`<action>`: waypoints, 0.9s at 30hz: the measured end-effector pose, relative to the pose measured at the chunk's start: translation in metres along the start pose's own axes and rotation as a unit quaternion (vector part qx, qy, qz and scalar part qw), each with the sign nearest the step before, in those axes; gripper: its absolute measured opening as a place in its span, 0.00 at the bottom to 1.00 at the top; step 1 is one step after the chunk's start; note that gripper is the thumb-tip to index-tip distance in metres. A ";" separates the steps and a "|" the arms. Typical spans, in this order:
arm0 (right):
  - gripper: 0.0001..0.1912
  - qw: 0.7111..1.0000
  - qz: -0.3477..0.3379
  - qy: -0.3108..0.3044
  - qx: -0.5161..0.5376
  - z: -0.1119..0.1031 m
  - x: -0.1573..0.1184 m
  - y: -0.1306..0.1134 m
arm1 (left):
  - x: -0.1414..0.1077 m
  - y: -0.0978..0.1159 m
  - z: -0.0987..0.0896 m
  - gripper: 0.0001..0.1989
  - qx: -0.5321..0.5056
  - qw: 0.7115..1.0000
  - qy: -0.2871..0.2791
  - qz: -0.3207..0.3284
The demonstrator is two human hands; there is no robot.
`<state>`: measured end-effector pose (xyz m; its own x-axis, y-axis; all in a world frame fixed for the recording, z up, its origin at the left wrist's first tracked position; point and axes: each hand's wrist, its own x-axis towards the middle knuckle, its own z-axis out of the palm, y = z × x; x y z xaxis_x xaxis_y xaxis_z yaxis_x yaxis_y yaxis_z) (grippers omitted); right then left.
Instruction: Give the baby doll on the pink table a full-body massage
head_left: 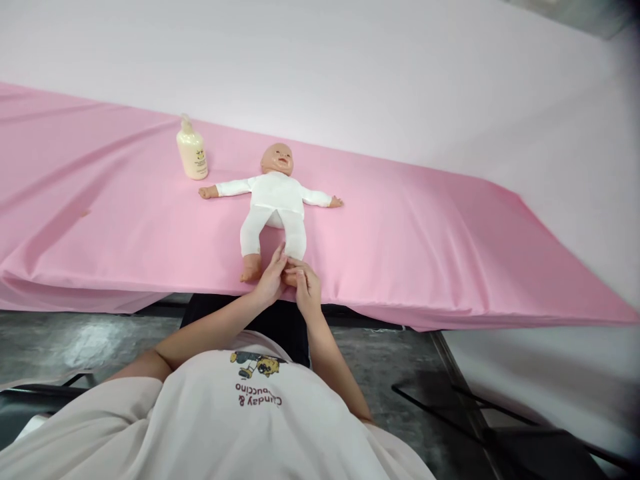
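Observation:
A baby doll in a white cloth suit lies on its back on the pink cloth, arms spread wide and head away from me. Both my hands are at its foot on the right side of the view. My left hand lies along the inner side of that foot, fingers pointing up the leg. From the other side my right hand curls its fingers over the foot. Between them the foot is mostly hidden. The doll's other foot is bare and untouched.
A cream pump bottle stands left of the doll's head. The pink cloth covers the table, its front edge just below my hands. Behind it is a white surface. A black chair is at lower right.

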<state>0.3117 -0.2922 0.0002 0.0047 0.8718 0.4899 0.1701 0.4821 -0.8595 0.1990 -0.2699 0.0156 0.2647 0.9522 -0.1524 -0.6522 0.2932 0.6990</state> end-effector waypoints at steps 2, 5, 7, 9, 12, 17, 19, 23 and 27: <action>0.19 1.000 0.006 0.007 -0.001 0.000 -0.001 -0.002 | -0.002 -0.003 -0.002 0.29 0.073 0.996 -0.002 0.046; 0.19 1.000 0.013 0.002 -0.006 0.000 -0.001 -0.004 | -0.009 -0.007 -0.004 0.31 0.203 0.972 -0.010 0.116; 0.19 1.000 0.019 -0.009 -0.014 0.000 0.000 -0.005 | -0.016 -0.007 -0.003 0.33 0.248 0.956 -0.021 0.152; 0.18 0.999 0.033 -0.021 -0.029 0.000 0.001 -0.004 | -0.023 -0.001 0.002 0.33 0.260 0.948 -0.029 0.183; 0.16 0.996 0.049 -0.036 -0.064 0.003 0.001 -0.003 | -0.028 0.025 0.017 0.30 0.278 0.932 -0.042 0.230; 0.08 0.994 0.006 -0.049 -0.099 0.007 0.002 -0.003 | -0.003 0.104 0.038 0.33 0.321 0.873 -0.022 0.368; 0.07 0.993 -0.004 -0.053 -0.107 0.008 0.002 -0.003 | 0.025 0.137 0.039 0.33 0.342 0.845 0.001 0.412; 0.06 0.991 -0.002 -0.064 -0.113 0.007 0.003 -0.004 | 0.111 0.183 0.026 0.30 0.386 0.828 0.061 0.402; 0.15 0.995 0.048 -0.052 -0.064 0.000 0.001 -0.004 | 0.202 0.191 0.007 0.30 0.419 0.831 0.126 0.345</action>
<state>0.3114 -0.2934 0.0042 -0.0732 0.9206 0.3836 0.2980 0.3873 -0.8725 0.1329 -0.0221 0.1236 -0.1921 0.8876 0.4187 0.1637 -0.3916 0.9054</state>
